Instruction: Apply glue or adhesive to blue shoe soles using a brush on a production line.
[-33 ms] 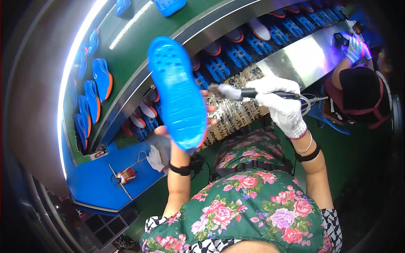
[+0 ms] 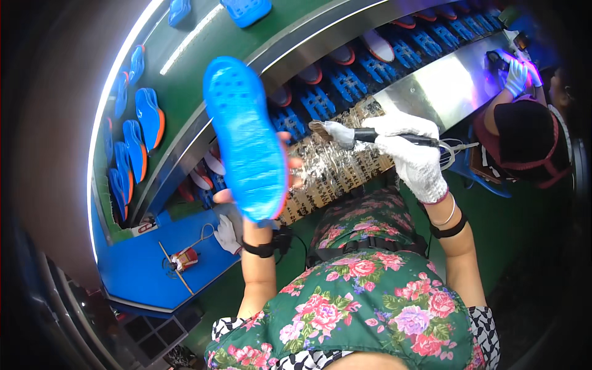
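We see a blue shoe sole (image 2: 246, 139) held up in front of us, its flat glossy face turned toward the camera and its long axis running from upper left to lower right. Our bare left hand (image 2: 271, 185) grips it from behind, so most of the hand is hidden; only a thumb at the sole's lower left edge and a few fingertips (image 2: 295, 163) past its right edge show. Our right hand (image 2: 413, 154), in a white knitted glove, is closed around the dark handle of a brush (image 2: 354, 134), whose pale bristle head points left and hangs just beside the sole's right edge; we cannot tell whether bristles and sole touch. The two hands are apart, each clamped on its own thing. A thin wire loop trails from the handle's rear end, hard to make out.

Below the brush lies a worn, glue-crusted board (image 2: 333, 172), partly covered by the sole. Behind it runs a green conveyor (image 2: 185, 92) carrying more blue soles (image 2: 148, 117), some with orange edges, bent by the lens. At lower left a blue table (image 2: 142, 265) holds a small red-and-white object too small to name. At upper right another person's gloved hand (image 2: 515, 77) works under violet light on a steel bench (image 2: 444, 86), partly cut off by the dark rim
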{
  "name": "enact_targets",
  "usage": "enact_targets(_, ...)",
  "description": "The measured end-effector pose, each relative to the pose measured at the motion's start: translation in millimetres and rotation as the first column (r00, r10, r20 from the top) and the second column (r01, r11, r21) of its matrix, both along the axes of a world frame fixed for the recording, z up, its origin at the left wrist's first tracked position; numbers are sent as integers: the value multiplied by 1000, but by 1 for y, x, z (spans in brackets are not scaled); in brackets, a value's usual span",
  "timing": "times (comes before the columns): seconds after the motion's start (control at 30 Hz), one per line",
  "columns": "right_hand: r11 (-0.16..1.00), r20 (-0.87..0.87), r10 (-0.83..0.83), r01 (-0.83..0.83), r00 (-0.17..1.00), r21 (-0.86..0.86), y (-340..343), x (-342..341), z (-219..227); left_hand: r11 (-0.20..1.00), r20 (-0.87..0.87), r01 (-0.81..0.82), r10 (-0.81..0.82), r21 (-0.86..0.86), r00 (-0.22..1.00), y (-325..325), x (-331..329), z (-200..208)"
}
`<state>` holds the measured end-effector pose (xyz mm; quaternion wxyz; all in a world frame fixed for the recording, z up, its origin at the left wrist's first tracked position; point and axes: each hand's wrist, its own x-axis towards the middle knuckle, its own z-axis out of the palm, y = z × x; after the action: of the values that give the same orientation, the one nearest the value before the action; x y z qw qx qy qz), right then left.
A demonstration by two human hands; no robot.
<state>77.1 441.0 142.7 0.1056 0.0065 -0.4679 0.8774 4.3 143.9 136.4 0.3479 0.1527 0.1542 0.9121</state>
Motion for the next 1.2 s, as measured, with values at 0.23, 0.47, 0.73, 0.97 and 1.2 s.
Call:
enact_targets(0.23,970,102,39,-62,994,236,-25,-6,-46,891,297,-350,264,290,918,-38,-132,46)
enact_targets(0.47,950,181,106,-153,978,271,-44,6,-69,709,468,-576,379,407,798,-3,-128,42)
enact_targets(0.73,1000,276,29,-31,961,1,-30,18,-87,-166,-898,-885,140,-436,416,97,-185,39)
enact_targets(0.97,996,365,33,2,930,-94,-20,25,-98,-392,-945,-875,-38,-284,324,88,-230,41)
enact_targets(1.2,987,424,34,37,905,-158,0,37,-90,-354,-999,-935,36,-7,-6,51,-84,40)
